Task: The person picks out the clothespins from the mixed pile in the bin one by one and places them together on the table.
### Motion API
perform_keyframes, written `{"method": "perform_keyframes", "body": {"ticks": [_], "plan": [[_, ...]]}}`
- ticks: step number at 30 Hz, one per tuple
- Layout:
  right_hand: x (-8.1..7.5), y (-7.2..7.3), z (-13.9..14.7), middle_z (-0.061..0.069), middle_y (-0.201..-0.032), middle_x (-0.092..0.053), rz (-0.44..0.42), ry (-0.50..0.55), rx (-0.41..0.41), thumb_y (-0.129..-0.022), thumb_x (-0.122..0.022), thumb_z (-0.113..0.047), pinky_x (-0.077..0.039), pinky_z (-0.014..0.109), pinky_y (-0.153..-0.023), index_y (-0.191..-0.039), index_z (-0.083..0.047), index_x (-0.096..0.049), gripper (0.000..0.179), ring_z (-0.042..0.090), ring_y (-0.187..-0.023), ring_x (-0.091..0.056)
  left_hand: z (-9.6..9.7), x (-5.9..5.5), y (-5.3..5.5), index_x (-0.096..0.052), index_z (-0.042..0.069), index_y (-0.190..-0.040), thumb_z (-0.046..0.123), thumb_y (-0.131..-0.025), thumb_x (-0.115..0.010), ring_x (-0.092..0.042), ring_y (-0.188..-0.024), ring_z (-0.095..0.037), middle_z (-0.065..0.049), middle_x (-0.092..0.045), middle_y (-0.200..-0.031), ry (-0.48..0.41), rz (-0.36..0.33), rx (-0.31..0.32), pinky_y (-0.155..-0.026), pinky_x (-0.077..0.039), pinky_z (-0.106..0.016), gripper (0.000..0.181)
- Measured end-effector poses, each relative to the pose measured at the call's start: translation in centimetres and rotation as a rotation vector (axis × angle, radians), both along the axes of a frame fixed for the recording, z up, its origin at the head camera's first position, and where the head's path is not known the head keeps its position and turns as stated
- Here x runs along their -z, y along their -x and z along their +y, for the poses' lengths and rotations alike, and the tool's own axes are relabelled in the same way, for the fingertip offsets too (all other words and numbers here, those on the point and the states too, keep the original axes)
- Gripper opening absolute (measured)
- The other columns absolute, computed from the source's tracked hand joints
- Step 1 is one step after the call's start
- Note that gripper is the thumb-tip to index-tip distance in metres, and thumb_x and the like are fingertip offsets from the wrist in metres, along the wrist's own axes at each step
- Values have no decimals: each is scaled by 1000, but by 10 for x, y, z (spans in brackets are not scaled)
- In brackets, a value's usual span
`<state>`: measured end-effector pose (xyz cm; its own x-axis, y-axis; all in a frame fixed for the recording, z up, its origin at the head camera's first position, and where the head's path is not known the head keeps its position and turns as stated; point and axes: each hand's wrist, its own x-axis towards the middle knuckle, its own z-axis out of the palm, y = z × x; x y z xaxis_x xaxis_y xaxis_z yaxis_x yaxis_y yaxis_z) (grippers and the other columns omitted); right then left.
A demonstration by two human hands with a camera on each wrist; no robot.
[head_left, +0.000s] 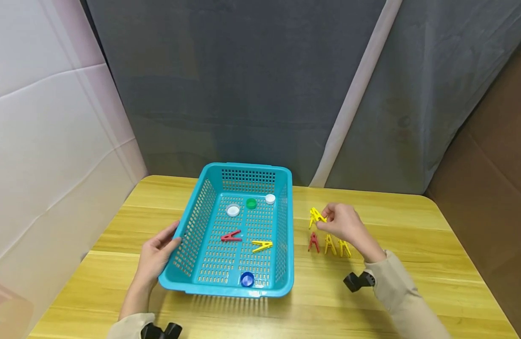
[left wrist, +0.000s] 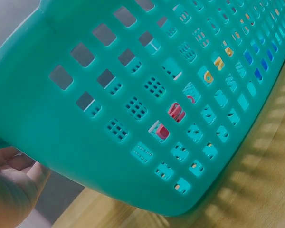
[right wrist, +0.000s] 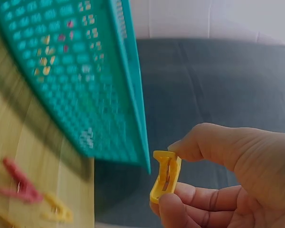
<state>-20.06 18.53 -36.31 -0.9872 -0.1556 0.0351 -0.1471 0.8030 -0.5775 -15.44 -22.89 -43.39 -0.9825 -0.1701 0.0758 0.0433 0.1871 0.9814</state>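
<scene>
A turquoise plastic basket (head_left: 226, 290) stands on the table, its left rim gripped by my left hand (head_left: 156, 256). In the left wrist view, that hand (left wrist: 14, 185) shows at the rim beside the basket's perforated wall (left wrist: 85, 156). My right hand (head_left: 347, 225) pinches a yellow clothespin (head_left: 315, 216) to the right of the basket. The right wrist view shows this clothespin (right wrist: 165, 178) between the thumb and fingers. Below the hand, a red clothespin (head_left: 313, 242) and two yellow clothespins (head_left: 329, 244) stand on the tabletop in a row.
Inside the basket lie a red clothespin (head_left: 231, 236), a yellow clothespin (head_left: 262, 246), a blue cap (head_left: 247, 279), a green cap (head_left: 251, 203) and two white caps (head_left: 232, 210). Grey cloth (head_left: 243, 94) hangs behind the wooden table (head_left: 392, 221); a brown panel (head_left: 493, 155) borders the right.
</scene>
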Motion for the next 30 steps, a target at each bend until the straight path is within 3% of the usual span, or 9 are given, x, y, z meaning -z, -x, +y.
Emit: {"method": "perform_keyframes", "body": {"ticks": [7,14,22,28,30], "plan": [[13,-5,36,5,-69,-54,18,-58,74,-75,-70,-16,-36,28,-54,-83,1,-60,21,17,-59,-44,0,0,-1,-47,-9,-132,2,-91,-57,-55,-90,10,14,-58,-110,21,-3,-4,-73,-49,-11,44],[29,-10,63,5,-64,-51,-5,-47,137,-74,-70,-14,-35,28,-53,-74,0,-56,20,17,-58,-44,-1,1,0,-47,-10,-132,3,-92,-56,-55,-91,11,29,-55,-101,26,11,12,-74,-49,-11,43],[49,-13,86,8,-69,-57,-96,-68,196,-77,-72,-16,-39,28,-54,-77,2,-58,23,19,-63,-48,-1,3,1,-48,-11,-129,5,-90,-60,-58,-88,9,4,-61,-113,20,48,2,-72,-50,-13,44],[62,-14,95,4,-63,-55,-134,-66,213,-79,-71,-17,-37,27,-50,-74,-1,-57,22,17,-58,-47,-1,2,1,-47,-10,-131,3,-91,-57,-57,-88,10,26,-57,-99,35,13,6,-73,-50,-12,42],[67,-15,96,3,-61,-55,-150,-65,223,-79,-71,-17,-37,27,-49,-72,-2,-57,22,16,-56,-47,-1,1,1,-47,-10,-131,2,-92,-56,-56,-89,10,27,-56,-99,30,10,11,-73,-49,-12,43]]}}
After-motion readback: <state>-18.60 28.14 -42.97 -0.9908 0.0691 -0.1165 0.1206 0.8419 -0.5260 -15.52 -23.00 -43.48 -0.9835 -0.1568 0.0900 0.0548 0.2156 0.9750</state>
